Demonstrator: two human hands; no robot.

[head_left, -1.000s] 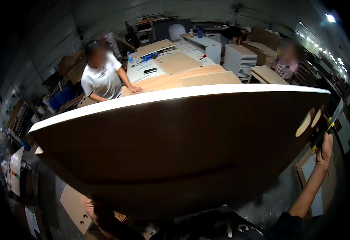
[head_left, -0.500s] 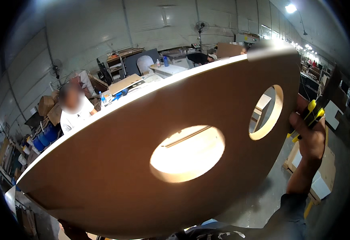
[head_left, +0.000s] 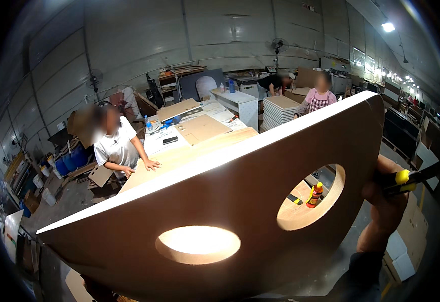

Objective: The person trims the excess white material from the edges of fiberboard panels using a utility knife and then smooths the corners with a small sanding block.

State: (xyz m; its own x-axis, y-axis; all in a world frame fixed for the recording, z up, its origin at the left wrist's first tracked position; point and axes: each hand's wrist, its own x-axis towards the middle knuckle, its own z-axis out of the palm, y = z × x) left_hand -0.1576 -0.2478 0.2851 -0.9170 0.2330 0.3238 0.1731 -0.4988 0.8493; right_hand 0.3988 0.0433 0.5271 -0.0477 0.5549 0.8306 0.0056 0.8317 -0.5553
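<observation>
A large brown wooden board with rounded corners and two round cut-outs is held up tilted in front of me, its pale top edge facing the light. My right hand grips its right edge, the thumb on the near face. That same hand also has a black-and-yellow hand tool in it; its kind is hard to make out. At the lower left, my left hand is a dark shape against the board's bottom edge, its fingers mostly hidden. Through the right cut-out show a red bottle and a yellow-black cutter.
Beyond the board is a worktable with a wooden panel, a phone and a water bottle. A person in white stands there, palm on a panel. Another in a checked apron stands by stacked boards. Cartons lie right.
The board has tipped, its top edge lower, so more of the worktable and the people behind it show. My right hand has stayed on the right edge with the tool.
</observation>
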